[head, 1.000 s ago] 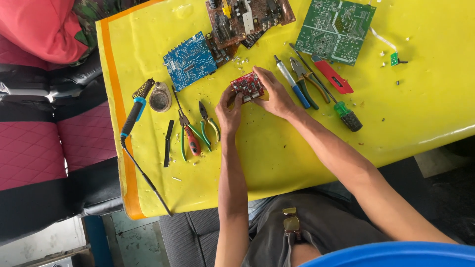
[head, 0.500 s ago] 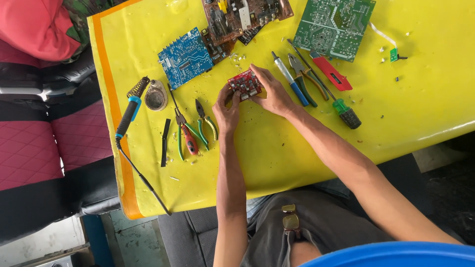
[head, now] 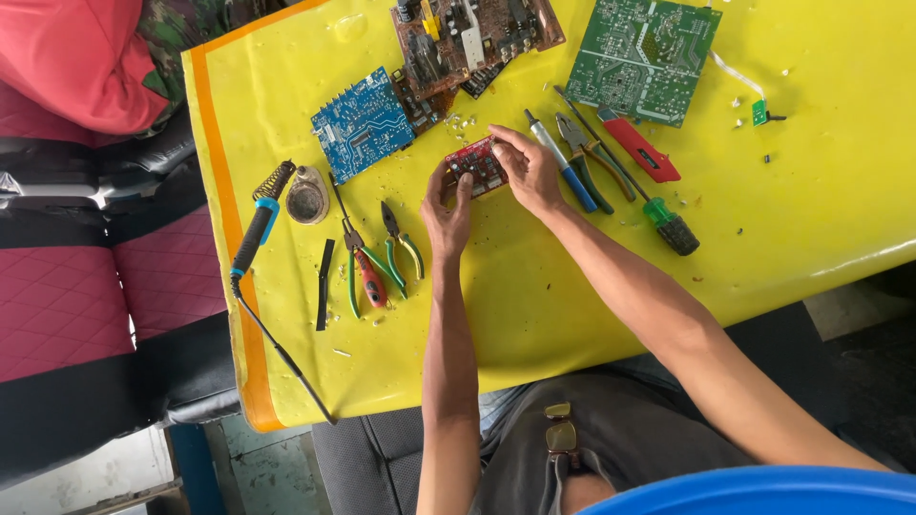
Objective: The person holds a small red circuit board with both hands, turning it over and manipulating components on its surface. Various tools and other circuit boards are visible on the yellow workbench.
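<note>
A small red circuit board (head: 474, 165) lies on the yellow table (head: 534, 286), held between both my hands. My left hand (head: 446, 215) grips its near left edge with thumb and fingers. My right hand (head: 528, 172) holds its right side, fingers curled over the top edge. Part of the board is hidden under my fingers.
A blue board (head: 363, 122), a brown board (head: 468, 38) and a green board (head: 642, 59) lie at the far side. A soldering iron (head: 258, 224), a tin (head: 307, 198), pliers (head: 367, 272) and cutters (head: 403, 246) are left; screwdrivers (head: 563, 162), pliers (head: 587, 153) right.
Both hands stay on the red board with only slight finger shifts. The view has drifted a little; nothing on the table has moved.
</note>
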